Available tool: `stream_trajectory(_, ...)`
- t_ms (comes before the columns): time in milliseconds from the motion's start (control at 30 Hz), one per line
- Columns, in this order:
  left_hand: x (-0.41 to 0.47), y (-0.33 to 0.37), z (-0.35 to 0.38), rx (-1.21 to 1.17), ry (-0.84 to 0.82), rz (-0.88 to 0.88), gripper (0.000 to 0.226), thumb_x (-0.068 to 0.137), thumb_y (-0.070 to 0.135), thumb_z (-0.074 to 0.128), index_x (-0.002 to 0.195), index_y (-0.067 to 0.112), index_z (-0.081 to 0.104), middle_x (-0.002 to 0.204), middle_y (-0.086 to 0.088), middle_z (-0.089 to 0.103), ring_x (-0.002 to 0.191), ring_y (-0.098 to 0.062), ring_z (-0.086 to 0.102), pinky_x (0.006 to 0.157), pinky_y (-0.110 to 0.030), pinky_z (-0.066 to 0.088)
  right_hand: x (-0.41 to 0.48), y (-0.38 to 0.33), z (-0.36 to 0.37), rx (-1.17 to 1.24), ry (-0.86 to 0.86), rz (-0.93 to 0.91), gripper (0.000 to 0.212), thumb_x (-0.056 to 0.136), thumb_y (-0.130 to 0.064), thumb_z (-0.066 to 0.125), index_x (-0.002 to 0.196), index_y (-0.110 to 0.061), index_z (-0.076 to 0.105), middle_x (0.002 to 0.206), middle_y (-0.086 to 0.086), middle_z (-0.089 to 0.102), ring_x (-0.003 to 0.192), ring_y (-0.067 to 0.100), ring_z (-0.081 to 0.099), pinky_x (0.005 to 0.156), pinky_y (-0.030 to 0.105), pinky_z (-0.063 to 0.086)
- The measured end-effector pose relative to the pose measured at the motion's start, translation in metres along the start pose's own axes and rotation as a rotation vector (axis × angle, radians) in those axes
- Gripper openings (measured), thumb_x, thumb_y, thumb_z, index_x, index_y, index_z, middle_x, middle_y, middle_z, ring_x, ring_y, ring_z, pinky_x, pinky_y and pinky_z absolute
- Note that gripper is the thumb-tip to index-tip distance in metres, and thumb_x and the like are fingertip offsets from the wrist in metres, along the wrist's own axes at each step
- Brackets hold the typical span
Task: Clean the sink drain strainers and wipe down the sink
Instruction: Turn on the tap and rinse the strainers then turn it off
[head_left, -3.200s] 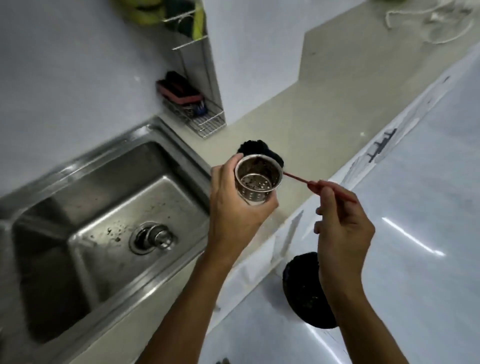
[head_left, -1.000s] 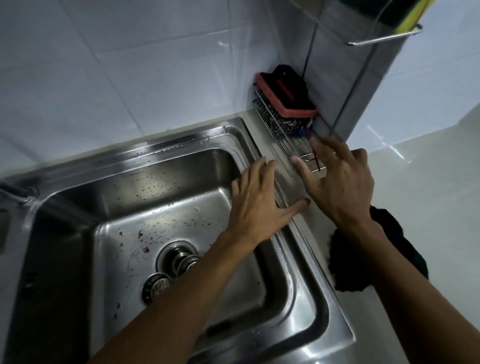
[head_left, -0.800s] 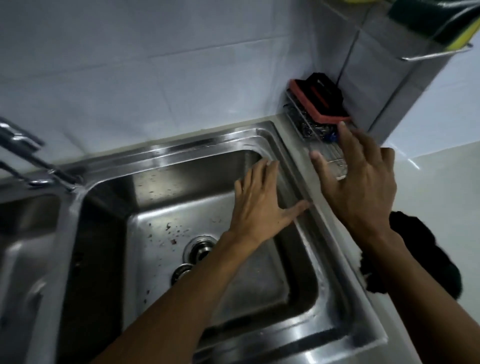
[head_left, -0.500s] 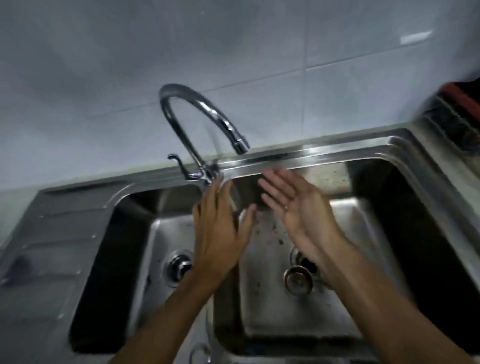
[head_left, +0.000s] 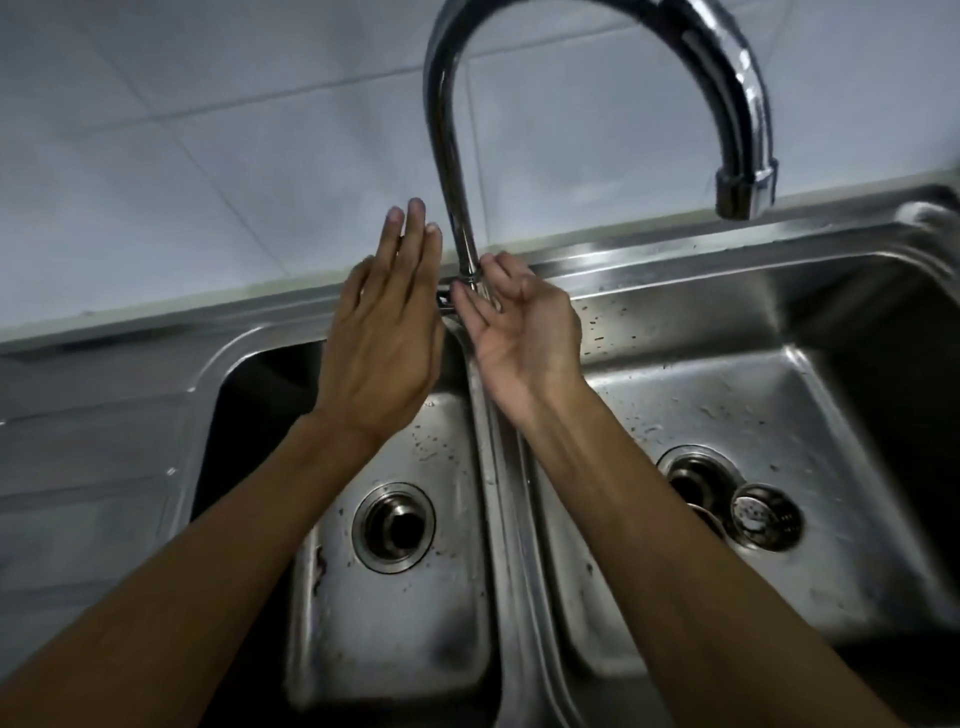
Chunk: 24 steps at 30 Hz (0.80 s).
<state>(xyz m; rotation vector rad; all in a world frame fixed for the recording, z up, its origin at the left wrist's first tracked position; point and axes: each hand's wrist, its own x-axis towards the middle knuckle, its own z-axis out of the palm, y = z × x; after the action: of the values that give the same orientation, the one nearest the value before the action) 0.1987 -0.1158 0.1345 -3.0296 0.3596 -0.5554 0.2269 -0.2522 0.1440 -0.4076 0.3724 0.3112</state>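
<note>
A steel double sink (head_left: 488, 467) fills the view, both basins speckled with dark debris. A strainer basket (head_left: 764, 516) lies in the right basin beside its open drain (head_left: 693, 475). The left basin's drain (head_left: 393, 526) is open and dark. A chrome gooseneck faucet (head_left: 452, 156) rises from the divider, its spout (head_left: 744, 189) over the right basin, no water running. My left hand (head_left: 384, 332) is flat, fingers extended, at the left of the faucet base. My right hand (head_left: 519, 332) has its fingers at the faucet base, touching the small lever, which is mostly hidden.
Grey wall tiles stand behind the sink. A steel drainboard (head_left: 88, 467) extends to the left of the left basin. The sink's back rim (head_left: 727, 244) runs along the wall.
Both hands moved up from over the basins to the faucet base. The view has come closer to the faucet. Earlier, the left hand held the strainer, which now lies in the right basin.
</note>
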Motion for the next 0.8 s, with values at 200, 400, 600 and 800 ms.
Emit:
stream_trajectory(200, 0.035, -0.018, 0.015, -0.106, -0.078, -0.150, 0.061, 0.108, 0.019, 0.030, 0.162, 0.000, 0.011, 0.171, -0.017, 0.004, 0.160, -0.027, 0.003, 0.128, -0.044, 0.017, 0.003, 0.008, -0.009, 0.033, -0.020, -0.048, 0.059, 0.093, 0.010, 0.034, 0.151, 0.001, 0.036, 0.153, 0.017, 0.046, 0.135, 0.038, 0.050, 0.111, 0.042, 0.046)
stream_trajectory(400, 0.023, -0.016, 0.012, -0.219, -0.064, -0.217, 0.061, 0.111, 0.035, 0.030, 0.162, 0.003, 0.016, 0.172, -0.014, 0.007, 0.160, -0.026, 0.006, 0.126, -0.044, 0.015, -0.006, 0.007, -0.008, -0.022, -0.073, -0.026, 0.058, 0.100, 0.003, 0.041, 0.156, -0.007, 0.030, 0.155, 0.012, 0.044, 0.137, 0.034, 0.049, 0.111, 0.039, 0.046)
stream_trajectory(600, -0.059, 0.071, 0.004, -0.399, -0.080, -0.187, 0.065, 0.102, 0.049, 0.043, 0.153, 0.009, 0.042, 0.162, -0.012, 0.036, 0.146, -0.028, 0.039, 0.121, -0.024, 0.010, -0.092, -0.037, -0.093, -0.994, -0.045, -0.059, 0.033, 0.101, -0.023, 0.059, 0.134, -0.019, 0.061, 0.115, 0.001, 0.076, 0.099, 0.014, 0.074, 0.085, 0.029, 0.060)
stream_trajectory(800, -0.084, 0.135, 0.023, -0.347, -0.273, 0.001, 0.066, 0.098, 0.058, 0.046, 0.145, 0.013, 0.054, 0.156, -0.011, 0.042, 0.140, -0.027, 0.041, 0.118, -0.041, 0.022, -0.131, -0.163, -0.226, -2.468, 0.125, -0.068, 0.069, 0.082, -0.048, 0.073, 0.142, -0.033, 0.043, 0.135, -0.004, 0.059, 0.116, 0.019, 0.060, 0.093, 0.039, 0.054)
